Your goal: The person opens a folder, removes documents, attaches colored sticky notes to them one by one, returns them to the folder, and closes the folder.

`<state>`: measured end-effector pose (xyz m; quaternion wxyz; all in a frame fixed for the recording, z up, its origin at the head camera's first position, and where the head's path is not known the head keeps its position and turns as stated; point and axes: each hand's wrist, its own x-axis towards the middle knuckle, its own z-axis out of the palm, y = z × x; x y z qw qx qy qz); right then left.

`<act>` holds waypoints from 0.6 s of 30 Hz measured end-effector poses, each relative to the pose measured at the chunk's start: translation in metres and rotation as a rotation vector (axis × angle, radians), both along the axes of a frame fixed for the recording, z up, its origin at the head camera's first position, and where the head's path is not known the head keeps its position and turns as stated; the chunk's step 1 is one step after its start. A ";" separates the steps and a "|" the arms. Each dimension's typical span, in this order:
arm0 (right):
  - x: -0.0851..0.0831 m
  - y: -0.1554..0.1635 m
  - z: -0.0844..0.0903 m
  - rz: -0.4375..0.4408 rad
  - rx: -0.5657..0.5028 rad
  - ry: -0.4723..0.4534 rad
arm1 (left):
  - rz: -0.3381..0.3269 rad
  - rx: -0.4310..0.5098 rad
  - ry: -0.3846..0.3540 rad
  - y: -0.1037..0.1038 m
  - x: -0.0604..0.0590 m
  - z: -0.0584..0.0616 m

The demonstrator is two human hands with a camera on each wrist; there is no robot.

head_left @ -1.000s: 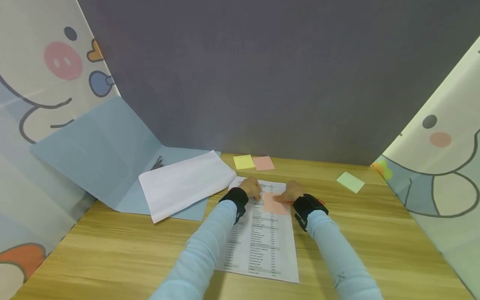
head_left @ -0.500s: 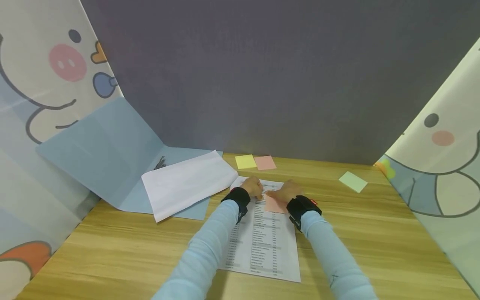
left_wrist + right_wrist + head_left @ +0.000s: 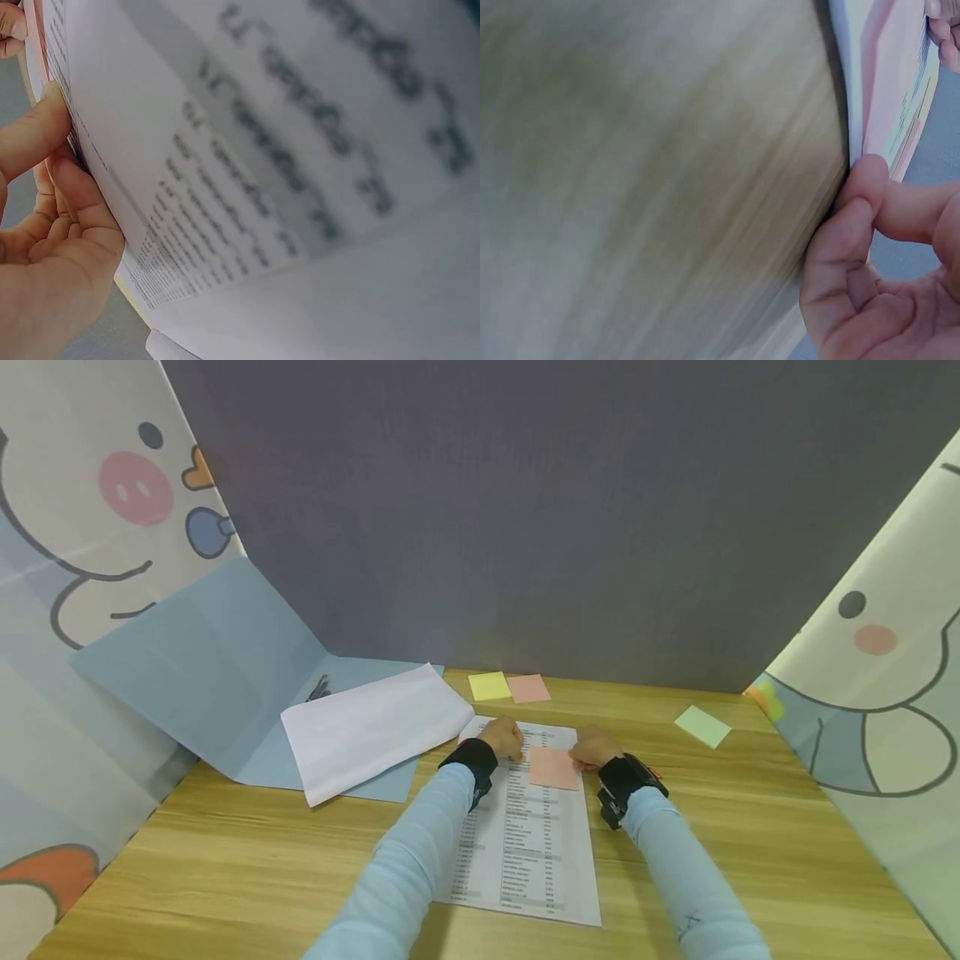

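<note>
A printed sheet [image 3: 525,835] lies flat on the wooden table [image 3: 750,827], with a pink sticky note [image 3: 553,767] on its upper part. My left hand [image 3: 504,737] rests on the sheet's top left, just left of the note. In the left wrist view my left hand [image 3: 52,195] has curled fingers and its thumb pressed on the sheet [image 3: 262,150]. My right hand [image 3: 595,748] sits at the note's right edge. The right wrist view shows my right hand [image 3: 870,247] curled, thumb tip touching the table [image 3: 630,150] at the sheet's edge beside the note [image 3: 896,97].
A yellow pad [image 3: 488,686] and a pink pad [image 3: 528,688] lie at the back of the table, a green note [image 3: 702,727] to the right. A white paper [image 3: 375,727] rests on an open blue folder [image 3: 202,668] at left. Cartoon-printed panels and a grey wall enclose the table.
My right hand has slid right off the pink note, which now shows in full. The left hand stays on the sheet's top.
</note>
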<state>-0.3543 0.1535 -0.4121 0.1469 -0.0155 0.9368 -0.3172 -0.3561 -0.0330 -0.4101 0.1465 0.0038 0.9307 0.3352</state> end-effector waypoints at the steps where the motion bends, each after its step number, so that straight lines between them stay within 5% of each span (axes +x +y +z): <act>1: 0.000 0.000 0.000 0.002 0.006 -0.003 | -0.001 0.002 0.005 0.000 0.001 0.001; 18: -0.001 0.012 -0.001 0.165 0.001 -0.005 | -0.006 0.013 0.011 0.000 0.003 0.001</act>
